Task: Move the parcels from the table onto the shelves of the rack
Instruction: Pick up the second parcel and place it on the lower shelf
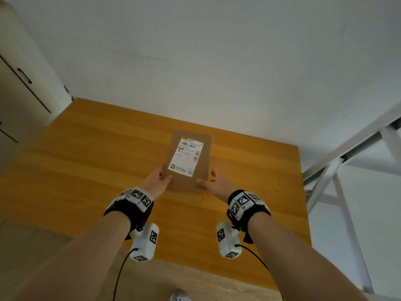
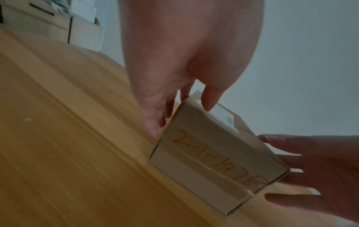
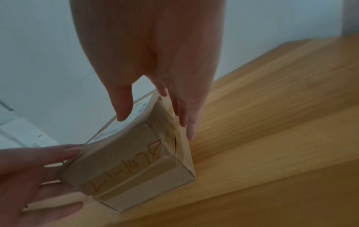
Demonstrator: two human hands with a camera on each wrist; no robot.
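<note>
A brown cardboard parcel (image 1: 200, 161) with a white shipping label lies on the wooden table (image 1: 86, 159), its long side pointing away from me. My left hand (image 1: 159, 177) is at its near left corner, thumb over the top edge and straight fingers down the side. My right hand (image 1: 211, 180) mirrors this at the near right corner. The left wrist view shows the left hand (image 2: 182, 116) against the parcel (image 2: 209, 161), whose end bears a handwritten number. In the right wrist view the right hand (image 3: 156, 126) touches the taped side of the parcel (image 3: 132, 161), which seems to rest on the table.
A white metal rack (image 1: 338, 170) stands off the table's right edge. A pale cabinet (image 1: 19, 83) with dark handles is at the left. A white wall runs behind the table's far edge.
</note>
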